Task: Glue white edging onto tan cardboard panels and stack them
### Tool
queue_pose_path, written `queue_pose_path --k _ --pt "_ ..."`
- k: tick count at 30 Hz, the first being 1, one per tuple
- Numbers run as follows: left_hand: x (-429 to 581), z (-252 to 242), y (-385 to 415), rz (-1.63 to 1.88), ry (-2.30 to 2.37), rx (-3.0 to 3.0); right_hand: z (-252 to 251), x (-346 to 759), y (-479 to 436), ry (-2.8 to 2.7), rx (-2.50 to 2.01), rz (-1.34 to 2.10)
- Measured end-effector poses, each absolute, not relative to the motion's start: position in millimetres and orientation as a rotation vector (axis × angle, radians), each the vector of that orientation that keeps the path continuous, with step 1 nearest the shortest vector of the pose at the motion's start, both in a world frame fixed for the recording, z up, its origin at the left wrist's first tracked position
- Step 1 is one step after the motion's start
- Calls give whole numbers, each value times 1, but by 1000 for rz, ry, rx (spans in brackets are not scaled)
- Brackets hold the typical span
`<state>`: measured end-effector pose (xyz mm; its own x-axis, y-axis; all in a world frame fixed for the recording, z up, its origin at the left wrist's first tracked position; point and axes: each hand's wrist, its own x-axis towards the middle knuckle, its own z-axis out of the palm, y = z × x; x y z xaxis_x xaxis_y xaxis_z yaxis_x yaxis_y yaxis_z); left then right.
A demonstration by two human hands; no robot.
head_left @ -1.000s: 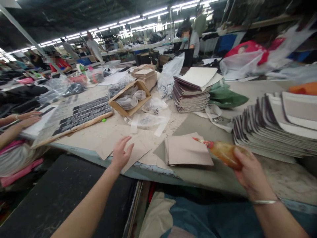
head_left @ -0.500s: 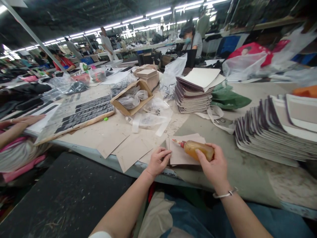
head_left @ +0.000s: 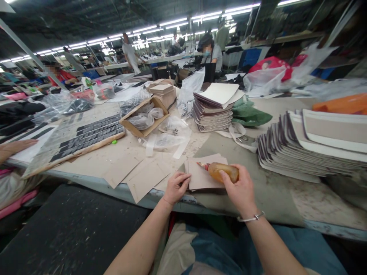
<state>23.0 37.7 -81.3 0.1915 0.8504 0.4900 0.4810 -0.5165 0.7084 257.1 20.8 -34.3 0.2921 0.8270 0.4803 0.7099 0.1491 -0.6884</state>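
My right hand (head_left: 240, 187) is wrapped round an amber squeeze bottle (head_left: 223, 172) with a red cap, tilted so that its nozzle points left over a small pile of beige sheets (head_left: 205, 175). At the left edge of that pile rests my left hand (head_left: 177, 187), its fingers curled together; whether anything thin is between them is hidden. Left of it, loose beige pieces (head_left: 147, 179) overlap near the table's front edge.
Stacks of dark-edged panels stand behind (head_left: 213, 110) and at the right (head_left: 323, 145). An open carton (head_left: 146, 116) holds plastic bags. A board with dark strips (head_left: 88, 133) lies left, near another person's hand (head_left: 21, 147). A black surface (head_left: 74, 225) is lower left.
The camera view has shifted, so most things appear further left. Both hands stay by the pile, the bottle still in my right. The other person's hand has drawn back left.
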Motion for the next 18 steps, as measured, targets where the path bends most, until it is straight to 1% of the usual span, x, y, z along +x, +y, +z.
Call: queue_pose_path --k 7,13,16,18 --pt "23 -80 37 1248 1267 2091 -34 308 6 -1310 -1729 -23" --pt "23 -79 38 1259 1269 2107 -42 336 -2 -1195 -1809 -104" --pt "22 -81 38 1243 1272 2084 -42 338 -6 -1132 -1787 -110" --pt "22 -82 38 1242 1278 2027 -37 335 -10 -1059 -1769 -48"
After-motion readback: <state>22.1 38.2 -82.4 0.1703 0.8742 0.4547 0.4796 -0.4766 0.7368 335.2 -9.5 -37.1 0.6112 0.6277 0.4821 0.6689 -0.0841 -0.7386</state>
